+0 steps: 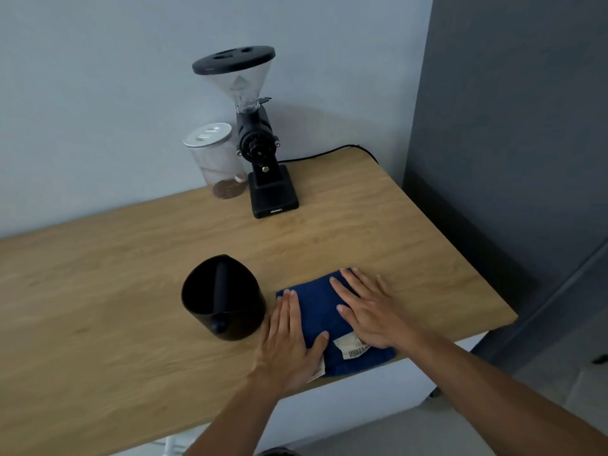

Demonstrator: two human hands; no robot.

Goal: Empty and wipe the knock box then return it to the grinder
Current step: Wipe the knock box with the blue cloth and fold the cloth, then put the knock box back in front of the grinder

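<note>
A black round knock box (pixel 223 297) with a bar across its mouth stands upright on the wooden table (pixel 115 307), near the front. Right beside it lies a folded blue cloth (pixel 320 311) with a white label. My left hand (pixel 289 340) rests flat on the cloth's left edge, fingers together, close to the knock box but apart from it. My right hand (pixel 368 311) lies flat on the cloth's right half, fingers spread. The black grinder (pixel 263 153) with a clear hopper stands at the back by the wall.
A clear jar (pixel 215 159) with a white lid and some coffee beans at the bottom stands left of the grinder. The grinder's black cable (pixel 329 153) runs off the table's back right corner. The table's right edge is just beyond the cloth.
</note>
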